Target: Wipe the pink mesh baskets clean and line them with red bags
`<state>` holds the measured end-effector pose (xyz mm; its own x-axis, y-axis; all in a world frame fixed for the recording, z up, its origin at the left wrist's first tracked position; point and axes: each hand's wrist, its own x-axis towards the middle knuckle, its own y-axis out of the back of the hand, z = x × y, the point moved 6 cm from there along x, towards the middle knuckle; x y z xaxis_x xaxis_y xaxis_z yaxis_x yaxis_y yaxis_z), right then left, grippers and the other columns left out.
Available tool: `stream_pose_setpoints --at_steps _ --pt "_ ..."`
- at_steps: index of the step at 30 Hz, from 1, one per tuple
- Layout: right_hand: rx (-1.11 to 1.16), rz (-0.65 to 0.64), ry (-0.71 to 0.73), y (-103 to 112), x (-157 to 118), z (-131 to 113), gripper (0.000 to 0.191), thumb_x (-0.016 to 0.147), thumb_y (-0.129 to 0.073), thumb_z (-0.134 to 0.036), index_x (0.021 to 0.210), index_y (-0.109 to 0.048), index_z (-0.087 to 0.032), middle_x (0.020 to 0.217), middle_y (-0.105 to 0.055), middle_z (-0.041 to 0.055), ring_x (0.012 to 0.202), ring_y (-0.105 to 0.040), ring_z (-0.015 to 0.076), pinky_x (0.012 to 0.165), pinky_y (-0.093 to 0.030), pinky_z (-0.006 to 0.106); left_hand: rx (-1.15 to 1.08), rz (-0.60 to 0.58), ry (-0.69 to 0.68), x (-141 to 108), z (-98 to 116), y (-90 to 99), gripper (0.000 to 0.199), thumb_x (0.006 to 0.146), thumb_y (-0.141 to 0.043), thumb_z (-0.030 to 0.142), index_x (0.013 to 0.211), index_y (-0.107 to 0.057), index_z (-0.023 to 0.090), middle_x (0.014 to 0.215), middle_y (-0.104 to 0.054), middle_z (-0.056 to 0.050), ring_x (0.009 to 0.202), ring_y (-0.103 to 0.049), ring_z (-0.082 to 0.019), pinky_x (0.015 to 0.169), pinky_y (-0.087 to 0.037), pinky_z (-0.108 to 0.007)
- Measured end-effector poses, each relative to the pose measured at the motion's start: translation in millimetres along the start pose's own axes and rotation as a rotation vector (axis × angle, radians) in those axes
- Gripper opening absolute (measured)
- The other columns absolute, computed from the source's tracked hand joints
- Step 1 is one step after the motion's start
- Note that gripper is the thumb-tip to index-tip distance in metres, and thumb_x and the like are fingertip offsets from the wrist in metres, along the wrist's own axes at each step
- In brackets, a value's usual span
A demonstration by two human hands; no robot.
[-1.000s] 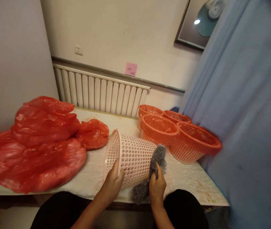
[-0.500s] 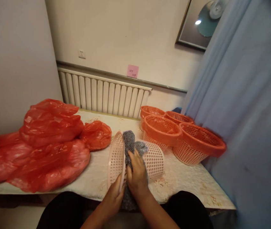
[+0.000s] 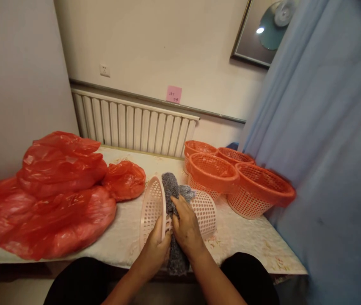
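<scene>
A pale pink perforated plastic basket (image 3: 205,214) lies on its side on the covered table in front of me, its rim toward the left. My left hand (image 3: 158,241) grips that rim at its near edge, fingers closed round it. A grey fluffy cloth (image 3: 170,186) is draped over the outside of the basket, just right of the rim, with one end hanging down past the table edge. My right hand (image 3: 186,226) is closed on the cloth and presses it against the basket wall. The fingertips under the cloth are partly hidden.
Several baskets lined with red bags (image 3: 250,195) stand at the right, beside a blue curtain (image 3: 320,169). Stuffed red plastic bags (image 3: 62,203) are heaped on the left of the table. Behind the table are a white radiator (image 3: 129,123) and a wall with a pink note (image 3: 174,94).
My left hand has moved slightly up along the rim. My right hand stays on the cloth with a small shift, and more of the cloth's hanging end shows. The view has shifted a little.
</scene>
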<state>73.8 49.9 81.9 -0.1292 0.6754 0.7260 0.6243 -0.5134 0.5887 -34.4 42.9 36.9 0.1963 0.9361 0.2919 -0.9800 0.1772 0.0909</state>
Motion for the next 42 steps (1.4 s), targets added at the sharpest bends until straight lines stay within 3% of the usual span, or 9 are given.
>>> stream_pose_setpoints --at_steps 5,9,13,16,20,24,28,36,42 --pt "-0.053 0.085 -0.127 12.4 -11.0 68.8 0.059 0.071 -0.043 -0.002 0.126 -0.059 -0.016 0.128 -0.060 0.0118 0.125 -0.052 0.0243 0.106 -0.042 0.048 0.074 -0.079 0.052 -3.2 -5.7 -3.3 0.052 0.090 -0.039 0.025 0.140 -0.036 0.013 0.141 -0.051 -0.013 0.133 -0.044 -0.024 0.115 -0.029 -0.042" --pt "-0.144 0.164 -0.285 33.0 -40.2 128.9 0.052 0.074 -0.041 -0.007 0.122 -0.061 -0.011 0.125 -0.062 0.0144 0.123 -0.054 0.0267 0.104 -0.042 0.051 0.090 -0.087 0.042 -6.0 -3.5 -1.1 0.050 0.090 -0.040 0.025 0.139 -0.037 0.013 0.141 -0.051 -0.014 0.135 -0.042 -0.026 0.115 -0.029 -0.044" --pt "-0.179 0.312 -0.427 46.9 -82.9 150.4 0.050 0.080 -0.041 -0.012 0.127 -0.057 -0.011 0.128 -0.060 0.0149 0.121 -0.055 0.0266 0.102 -0.044 0.050 0.094 -0.080 0.022 -4.6 -3.2 1.2 0.048 0.090 -0.041 0.026 0.137 -0.040 0.013 0.139 -0.054 -0.013 0.134 -0.043 -0.026 0.115 -0.029 -0.044" --pt "-0.190 0.394 -0.454 36.0 -110.5 133.9 0.049 0.084 -0.041 -0.014 0.131 -0.053 -0.011 0.131 -0.057 0.0166 0.125 -0.051 0.0291 0.101 -0.044 0.053 0.095 -0.102 0.020 -3.2 -5.7 2.7 0.048 0.091 -0.041 0.027 0.137 -0.040 0.015 0.142 -0.051 -0.011 0.137 -0.039 -0.025 0.115 -0.029 -0.042" --pt "-0.160 0.350 -0.304 5.5 -121.4 79.4 0.051 0.086 -0.039 -0.011 0.137 -0.048 -0.016 0.135 -0.054 0.0132 0.133 -0.043 0.0287 0.100 -0.045 0.054 0.097 -0.144 0.014 -1.8 -8.7 4.0 0.047 0.093 -0.039 0.027 0.138 -0.039 0.015 0.145 -0.048 -0.011 0.138 -0.038 -0.024 0.116 -0.028 -0.041" --pt "-0.104 0.198 -0.113 -13.7 -103.9 21.6 0.058 0.084 -0.039 -0.007 0.141 -0.042 -0.018 0.139 -0.051 0.0121 0.135 -0.040 0.0269 0.100 -0.047 0.051 0.082 -0.174 -0.002 -3.7 -14.9 4.3 0.049 0.094 -0.039 0.029 0.142 -0.036 0.016 0.145 -0.048 -0.011 0.137 -0.039 -0.024 0.116 -0.028 -0.041" --pt "-0.063 0.120 0.031 -15.5 -71.9 -13.7 0.062 0.080 -0.043 -0.006 0.141 -0.040 -0.016 0.140 -0.049 0.0142 0.137 -0.036 0.0271 0.104 -0.042 0.051 0.068 -0.182 -0.022 -10.0 -29.9 5.0 0.052 0.094 -0.040 0.028 0.145 -0.035 0.019 0.149 -0.043 -0.010 0.140 -0.035 -0.025 0.117 -0.025 -0.043" --pt "-0.050 0.034 0.010 -9.5 3.0 -12.5 0.055 0.079 -0.043 -0.004 0.133 -0.050 -0.009 0.137 -0.052 0.0174 0.135 -0.039 0.0258 0.110 -0.037 0.047 0.077 -0.237 -0.095 -21.6 -62.1 2.4 0.053 0.091 -0.043 0.025 0.144 -0.039 0.019 0.147 -0.046 -0.011 0.136 -0.040 -0.026 0.118 -0.024 -0.045" --pt "-0.049 -0.011 -0.017 -11.4 14.0 -6.0 0.055 0.078 -0.043 -0.004 0.132 -0.051 -0.009 0.135 -0.053 0.0176 0.133 -0.042 0.0258 0.110 -0.037 0.046 0.031 -0.231 -0.029 -10.0 -39.4 2.9 0.056 0.087 -0.048 0.022 0.142 -0.040 0.017 0.147 -0.046 -0.009 0.139 -0.036 -0.027 0.118 -0.020 -0.046"
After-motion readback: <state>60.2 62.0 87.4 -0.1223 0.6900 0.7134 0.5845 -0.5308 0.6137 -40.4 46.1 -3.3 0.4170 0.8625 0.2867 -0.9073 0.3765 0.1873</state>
